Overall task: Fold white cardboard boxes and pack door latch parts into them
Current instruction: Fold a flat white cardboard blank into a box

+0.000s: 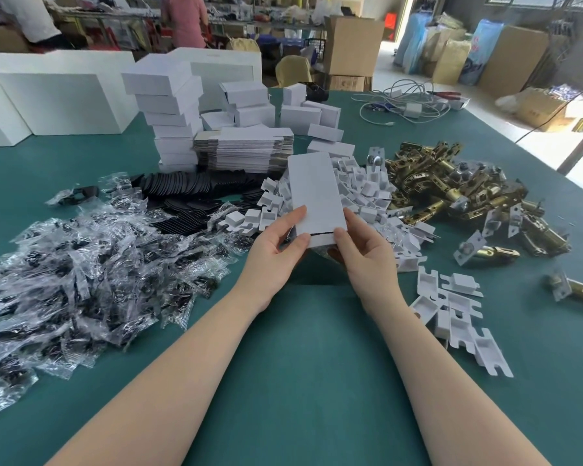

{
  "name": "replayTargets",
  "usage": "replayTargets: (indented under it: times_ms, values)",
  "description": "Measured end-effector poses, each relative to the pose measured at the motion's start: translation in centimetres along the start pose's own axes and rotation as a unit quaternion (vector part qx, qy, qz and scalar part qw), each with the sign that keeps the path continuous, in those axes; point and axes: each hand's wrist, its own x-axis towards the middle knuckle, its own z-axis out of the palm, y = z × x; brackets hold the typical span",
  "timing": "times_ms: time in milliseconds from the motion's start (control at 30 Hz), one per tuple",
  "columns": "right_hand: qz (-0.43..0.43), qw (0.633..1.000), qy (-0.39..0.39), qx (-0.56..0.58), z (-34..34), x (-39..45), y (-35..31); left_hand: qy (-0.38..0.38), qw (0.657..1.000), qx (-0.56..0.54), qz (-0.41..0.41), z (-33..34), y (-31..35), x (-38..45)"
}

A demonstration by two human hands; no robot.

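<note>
A folded white cardboard box [313, 193] is held above the green table [310, 364], its long side pointing away from me. My left hand [276, 253] grips its near left corner, thumb on the end flap. My right hand [360, 253] grips the near right corner, thumb on the same flap, where a dark slit shows. Brass door latches [458, 193] lie heaped to the right. White cardboard inserts [360, 193] are piled behind the box.
Clear bags of black parts [81, 280] cover the left. Black pieces [189, 193] lie behind them. A stack of flat box blanks [246, 149] and folded boxes [172, 112] stand at the back. More inserts [458, 317] and a lone latch [576, 290] lie right. Cables [408, 102] lie far right.
</note>
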Motion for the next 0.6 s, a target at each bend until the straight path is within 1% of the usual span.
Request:
replayTargets:
  times_ms: [200, 367, 600]
  values:
    - [-0.005, 1.000, 0.012, -0.016, 0.01, 0.07, -0.06, 0.005, 0.999, 0.032, 0.004, -0.10, 0.14, 0.10]
    - [-0.021, 0.998, 0.022, -0.048, 0.12, -0.22, 0.05, 0.008, 1.000, 0.020, -0.012, -0.17, 0.21, 0.07]
    - [-0.034, 0.996, 0.037, -0.068, 0.17, -0.27, -0.04, 0.012, 1.000, 0.026, 0.004, 0.05, 0.27, -0.02]
